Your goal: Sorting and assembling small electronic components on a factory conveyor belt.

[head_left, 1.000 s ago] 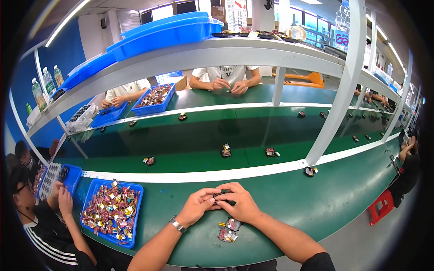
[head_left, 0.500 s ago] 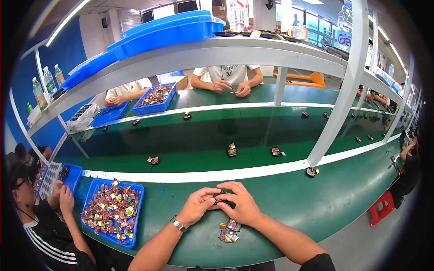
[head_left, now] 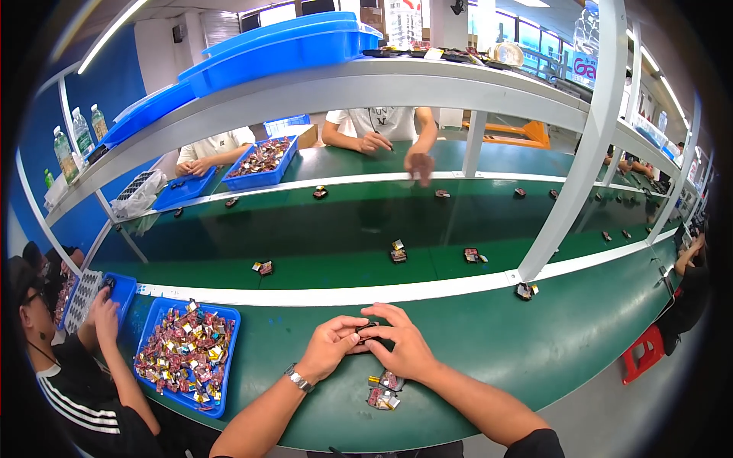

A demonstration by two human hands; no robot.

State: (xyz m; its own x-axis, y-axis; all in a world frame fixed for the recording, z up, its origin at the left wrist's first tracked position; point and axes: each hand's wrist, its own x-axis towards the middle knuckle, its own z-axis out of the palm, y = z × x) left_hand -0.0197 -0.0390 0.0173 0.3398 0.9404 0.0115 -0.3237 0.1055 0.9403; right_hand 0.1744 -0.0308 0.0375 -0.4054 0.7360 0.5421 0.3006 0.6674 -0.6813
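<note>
Both my hands meet over the green bench, fingers closed around a small black part (head_left: 367, 328), mostly hidden by the fingertips. My left hand (head_left: 331, 349), with a metal watch on its wrist, grips it from the left. From the right, my right hand (head_left: 402, 343) pinches the same part. Just below the hands lie two small red circuit boards with silver and yellow pieces attached, one board (head_left: 392, 381) slightly above the other board (head_left: 382, 398). To the left stands a blue tray (head_left: 236, 336) heaped with similar small boards.
Beyond a white rail (head_left: 336, 296) runs a green conveyor belt (head_left: 336, 271) carrying scattered assemblies. One assembly (head_left: 526, 291) sits by the metal post (head_left: 569, 168). Overhead, a shelf (head_left: 366, 88) holds blue bins (head_left: 267, 57). Co-workers sit at left and opposite; a red stool (head_left: 643, 353) stands right.
Assemblies on the belt have shifted slightly right. The person opposite has reached a hand toward the belt, where another assembly now lies. My hands keep their grip, almost in place.
</note>
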